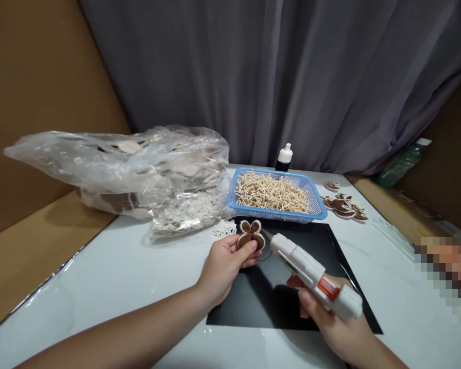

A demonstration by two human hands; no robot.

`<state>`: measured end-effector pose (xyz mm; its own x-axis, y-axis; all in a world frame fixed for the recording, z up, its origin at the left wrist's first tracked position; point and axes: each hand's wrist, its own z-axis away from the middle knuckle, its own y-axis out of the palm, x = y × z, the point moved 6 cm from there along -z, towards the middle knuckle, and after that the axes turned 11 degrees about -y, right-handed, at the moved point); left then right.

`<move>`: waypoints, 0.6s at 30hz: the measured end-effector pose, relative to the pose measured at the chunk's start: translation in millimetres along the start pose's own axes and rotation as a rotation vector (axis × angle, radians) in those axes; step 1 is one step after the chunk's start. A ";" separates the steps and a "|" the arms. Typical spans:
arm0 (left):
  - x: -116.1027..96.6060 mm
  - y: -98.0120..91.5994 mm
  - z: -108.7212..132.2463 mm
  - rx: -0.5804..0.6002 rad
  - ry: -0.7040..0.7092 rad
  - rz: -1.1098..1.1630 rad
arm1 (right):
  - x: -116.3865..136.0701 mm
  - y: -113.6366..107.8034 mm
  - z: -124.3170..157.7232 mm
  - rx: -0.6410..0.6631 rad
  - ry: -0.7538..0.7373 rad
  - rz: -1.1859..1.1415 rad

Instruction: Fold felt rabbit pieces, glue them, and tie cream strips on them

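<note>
My left hand [223,264] is closed on a small brown and beige petal-shaped craft piece [250,234], held upright over the black mat [269,297]. My right hand [330,320] grips a white glue gun [315,274] with an orange trigger. Its nozzle points up and left and sits just beside the craft piece. Both hands hover above the mat on the white table [111,277].
A blue basket [315,197] of thin pale sticks stands behind the mat, with a black bottle with a white cap [284,158] behind it. A clear plastic bag [138,169] of pale cut-outs lies at the left. Several finished brown pieces [343,204] lie at the right, near a green bottle [401,164].
</note>
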<state>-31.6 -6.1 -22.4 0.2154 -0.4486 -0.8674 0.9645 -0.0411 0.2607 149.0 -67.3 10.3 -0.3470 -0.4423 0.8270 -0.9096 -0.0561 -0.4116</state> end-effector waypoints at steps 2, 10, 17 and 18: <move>0.4 1.4 -0.5 0.011 0.003 0.006 | 3.1 2.9 0.1 -0.020 0.004 -0.001; 0.5 3.8 -0.3 0.021 0.017 0.040 | 1.3 10.3 2.3 0.025 0.041 -0.021; 2.5 4.0 -0.4 0.023 0.022 0.005 | -2.9 11.6 3.8 0.044 0.053 -0.013; 2.5 4.1 -0.2 0.023 0.022 0.002 | -3.3 11.5 3.9 0.042 0.054 -0.009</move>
<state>-27.1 -7.2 -23.5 0.2207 -0.4288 -0.8760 0.9604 -0.0610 0.2719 140.6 -70.0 1.4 -0.3517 -0.3931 0.8496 -0.9027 -0.0977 -0.4189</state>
